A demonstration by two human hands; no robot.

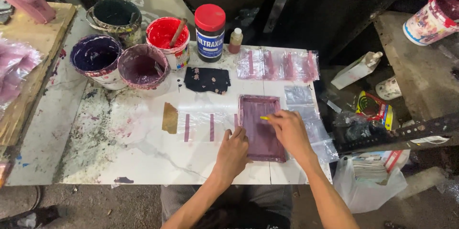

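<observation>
A small purple-stained printing frame (260, 107) lies flat on the white marble tabletop (143, 157). My left hand (234, 150) presses on the frame's near left edge, fingers spread. My right hand (288, 129) rests over the frame's right side and pinches a small yellow piece (264, 118) at its fingertips. Left of the frame lies a clear plastic sheet with two purple stripes (199, 127). To the right, clear plastic bags (313, 128) are stacked under my right wrist.
Four paint tubs stand at the back left: dark (114, 14), red with a stick (167, 35), deep purple (95, 57), mauve (143, 66). A red-lidded jar (210, 33), a small bottle (235, 41), a black rag (207, 80) and printed bags (279, 65) sit behind.
</observation>
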